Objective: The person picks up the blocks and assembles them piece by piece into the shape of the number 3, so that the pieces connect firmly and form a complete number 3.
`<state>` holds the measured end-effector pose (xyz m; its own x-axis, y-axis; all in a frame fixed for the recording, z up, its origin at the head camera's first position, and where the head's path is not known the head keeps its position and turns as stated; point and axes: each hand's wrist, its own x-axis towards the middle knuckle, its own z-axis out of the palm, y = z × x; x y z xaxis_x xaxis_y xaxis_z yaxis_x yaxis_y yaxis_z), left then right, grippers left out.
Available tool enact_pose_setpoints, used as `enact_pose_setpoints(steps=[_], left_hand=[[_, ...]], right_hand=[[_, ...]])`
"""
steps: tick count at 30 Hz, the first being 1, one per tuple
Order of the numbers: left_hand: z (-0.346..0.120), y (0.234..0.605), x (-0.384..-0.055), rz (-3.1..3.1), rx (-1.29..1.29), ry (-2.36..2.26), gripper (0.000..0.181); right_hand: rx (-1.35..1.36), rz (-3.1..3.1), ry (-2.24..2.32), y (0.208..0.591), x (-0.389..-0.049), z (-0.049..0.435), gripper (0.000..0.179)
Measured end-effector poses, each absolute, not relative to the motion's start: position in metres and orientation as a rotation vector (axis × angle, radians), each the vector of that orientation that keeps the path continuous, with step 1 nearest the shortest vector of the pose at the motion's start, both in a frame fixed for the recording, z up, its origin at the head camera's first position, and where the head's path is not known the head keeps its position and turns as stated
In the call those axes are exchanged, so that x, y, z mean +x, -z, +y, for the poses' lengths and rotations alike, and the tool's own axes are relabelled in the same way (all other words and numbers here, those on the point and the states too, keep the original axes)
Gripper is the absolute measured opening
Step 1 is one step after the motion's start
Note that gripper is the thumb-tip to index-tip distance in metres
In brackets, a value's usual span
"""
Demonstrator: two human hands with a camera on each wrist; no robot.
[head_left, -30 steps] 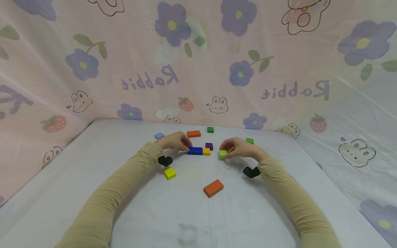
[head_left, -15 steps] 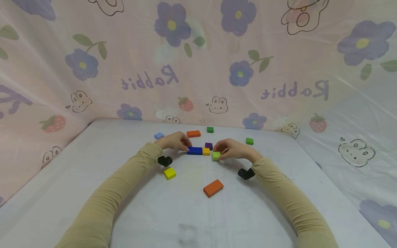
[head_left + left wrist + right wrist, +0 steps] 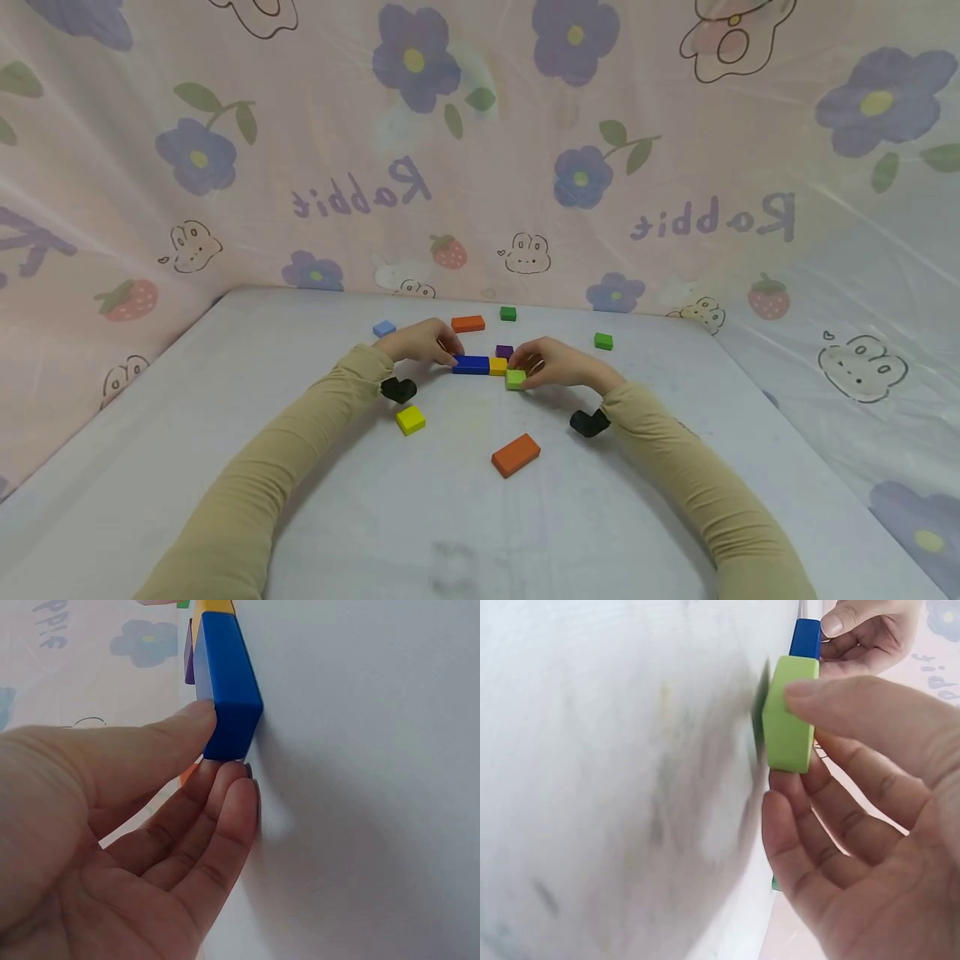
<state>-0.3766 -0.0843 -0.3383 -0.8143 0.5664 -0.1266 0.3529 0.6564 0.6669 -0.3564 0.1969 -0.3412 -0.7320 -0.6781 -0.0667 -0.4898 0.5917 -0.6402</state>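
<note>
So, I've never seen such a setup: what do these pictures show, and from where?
No machine here: a person works with a bare left hand and bare right hand. The wide picture comes from a camera worn on the head, looking forward and down. The two close-ups come from cameras worn on the wrists, each facing its own hand's work.

On the white tabletop lie small coloured blocks. The left hand holds one end of a dark blue rectangular block; a small orange-yellow block sits against its other end. The right hand pinches a small lime-green block close by. A small purple block sits just behind. Around them lie two orange rectangular blocks, a bright yellow block, a light blue block and two green blocks.
</note>
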Motion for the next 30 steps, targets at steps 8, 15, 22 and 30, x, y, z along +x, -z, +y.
enact_pose_setpoints(steps=[8,15,22,30], left_hand=[[-0.0837,0.3383,-0.3775,2.569,0.761,-0.897,0.022],[-0.0845,0.3384,-0.3757,2.56,0.737,-0.915,0.022],[-0.0844,0.3394,-0.3744,2.549,0.728,-0.943,0.023],[-0.0841,0.3389,-0.3753,2.552,0.738,-0.942,0.023]], right_hand=[[-0.929,2.548,0.871,0.3408,-0.3558,0.1941,0.033],[-0.926,2.575,0.856,0.3438,-0.3564,0.1943,0.031],[-0.917,2.587,0.869,0.3444,-0.3537,0.1925,0.03],[-0.91,2.612,0.893,0.3447,-0.3534,0.1929,0.031]])
